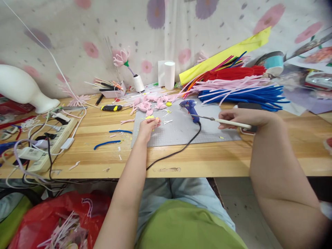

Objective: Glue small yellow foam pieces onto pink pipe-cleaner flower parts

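My left hand (148, 127) is over the left part of the grey cutting mat (171, 135), its fingertips pinched together. Whatever they hold is too small to make out, and yellow bits show beside them. Several short white pieces (168, 121) lie just right of those fingers. On the right, my right hand (240, 117) is closed on white-handled scissors (229, 122), whose metal blades point left. A blue hot glue gun (190, 108) rests on the mat beyond the blade tips. Pink fuzzy petals (145, 103) are heaped at the mat's far left edge.
Pink, red and blue pipe cleaners (241, 93) are piled at the back right. A black cord (178, 151) runs from the glue gun over the table's front. At left are a crowded power strip (58, 141) and a yellow-black cutter (111, 108). Below hangs a red bag (33, 221).
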`<action>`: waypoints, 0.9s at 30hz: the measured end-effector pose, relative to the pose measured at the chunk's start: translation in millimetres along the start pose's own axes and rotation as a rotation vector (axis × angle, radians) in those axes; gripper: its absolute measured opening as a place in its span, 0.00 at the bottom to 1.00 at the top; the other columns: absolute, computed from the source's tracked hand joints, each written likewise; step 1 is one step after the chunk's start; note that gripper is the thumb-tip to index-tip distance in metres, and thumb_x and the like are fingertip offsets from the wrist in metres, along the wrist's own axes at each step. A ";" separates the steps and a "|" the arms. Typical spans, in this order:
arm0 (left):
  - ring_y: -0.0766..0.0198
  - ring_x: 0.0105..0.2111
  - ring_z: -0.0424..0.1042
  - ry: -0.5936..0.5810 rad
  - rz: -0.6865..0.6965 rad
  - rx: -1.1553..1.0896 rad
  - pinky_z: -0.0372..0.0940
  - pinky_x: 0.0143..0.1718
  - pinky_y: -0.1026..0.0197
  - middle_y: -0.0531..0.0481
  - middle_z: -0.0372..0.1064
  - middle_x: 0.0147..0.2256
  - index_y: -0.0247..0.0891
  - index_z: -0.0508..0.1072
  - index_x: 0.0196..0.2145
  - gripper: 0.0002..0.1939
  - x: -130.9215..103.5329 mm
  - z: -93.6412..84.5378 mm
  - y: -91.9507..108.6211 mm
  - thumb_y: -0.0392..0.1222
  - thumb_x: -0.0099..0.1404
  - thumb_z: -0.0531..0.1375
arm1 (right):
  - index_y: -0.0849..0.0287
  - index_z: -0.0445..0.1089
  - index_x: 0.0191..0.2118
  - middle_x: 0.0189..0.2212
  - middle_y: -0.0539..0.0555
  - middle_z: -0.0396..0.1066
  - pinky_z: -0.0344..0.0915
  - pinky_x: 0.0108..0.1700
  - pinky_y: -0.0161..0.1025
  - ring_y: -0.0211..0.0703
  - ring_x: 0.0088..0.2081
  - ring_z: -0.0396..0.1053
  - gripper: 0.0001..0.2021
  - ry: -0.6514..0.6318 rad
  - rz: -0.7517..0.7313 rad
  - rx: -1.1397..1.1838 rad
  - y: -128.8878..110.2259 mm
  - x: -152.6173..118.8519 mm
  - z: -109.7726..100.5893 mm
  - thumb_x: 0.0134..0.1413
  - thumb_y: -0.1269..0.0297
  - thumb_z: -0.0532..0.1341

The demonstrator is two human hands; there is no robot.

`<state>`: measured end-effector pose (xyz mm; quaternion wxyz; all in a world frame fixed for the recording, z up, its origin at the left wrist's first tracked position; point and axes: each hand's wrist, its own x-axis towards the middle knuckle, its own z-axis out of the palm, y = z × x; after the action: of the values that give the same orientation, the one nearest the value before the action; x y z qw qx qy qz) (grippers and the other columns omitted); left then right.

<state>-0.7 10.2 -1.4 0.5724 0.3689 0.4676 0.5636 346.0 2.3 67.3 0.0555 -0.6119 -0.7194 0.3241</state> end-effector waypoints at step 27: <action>0.56 0.33 0.69 0.074 0.271 0.912 0.60 0.42 0.58 0.50 0.70 0.22 0.39 0.77 0.20 0.01 44.2 18.5 34.5 0.38 0.45 0.66 | 0.59 0.67 0.39 0.39 0.61 0.70 0.60 0.42 0.45 0.51 0.41 0.66 0.10 0.751 0.014 -0.067 -10.2 83.0 61.5 0.51 0.63 0.54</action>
<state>3.4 59.1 31.5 0.2564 0.6199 0.6350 0.3832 287.7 53.4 -1.8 0.2932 -0.6943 -0.6550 0.0539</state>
